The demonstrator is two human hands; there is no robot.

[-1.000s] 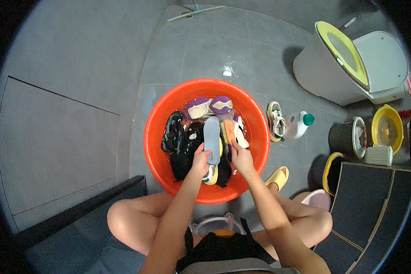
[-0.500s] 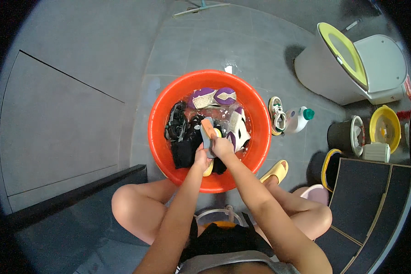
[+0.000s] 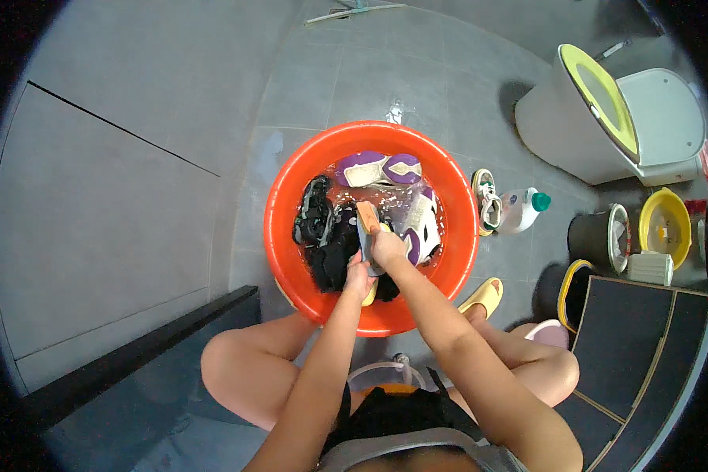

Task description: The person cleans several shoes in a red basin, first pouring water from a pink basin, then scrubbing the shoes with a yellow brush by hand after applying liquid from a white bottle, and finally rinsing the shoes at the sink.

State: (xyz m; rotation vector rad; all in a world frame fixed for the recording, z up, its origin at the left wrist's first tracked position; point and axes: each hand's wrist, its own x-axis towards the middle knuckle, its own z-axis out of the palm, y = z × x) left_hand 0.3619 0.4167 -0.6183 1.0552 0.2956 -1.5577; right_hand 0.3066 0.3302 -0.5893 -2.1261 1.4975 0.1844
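In the orange-red basin (image 3: 278, 228), my left hand (image 3: 359, 278) closes on the lower end of a flat grey sole-shaped piece (image 3: 364, 242). My right hand (image 3: 387, 248) is wrapped round a small flat orange block (image 3: 367, 214), which lies against the grey piece; its underside is hidden. Part of a yellow thing (image 3: 370, 294) shows beneath my hands. A purple-and-white shoe (image 3: 366, 173) lies sole up at the far side, and another white-and-purple shoe (image 3: 423, 226) rests at the right. Dark wet shoes (image 3: 315, 211) and black cloth-like items (image 3: 332, 256) lie at the left.
Right of the basin stand a sneaker (image 3: 488, 202) and a white bottle with green cap (image 3: 519, 209). Farther right are a large grey-white bin with a yellow-green rim (image 3: 554, 118), buckets, a yellow basin (image 3: 665, 220) and a dark cabinet (image 3: 625, 338). My knees flank the basin.
The whole view has shifted slightly, so the basin sits a little farther right. Both hands keep their hold, and the orange block stays against the grey piece.
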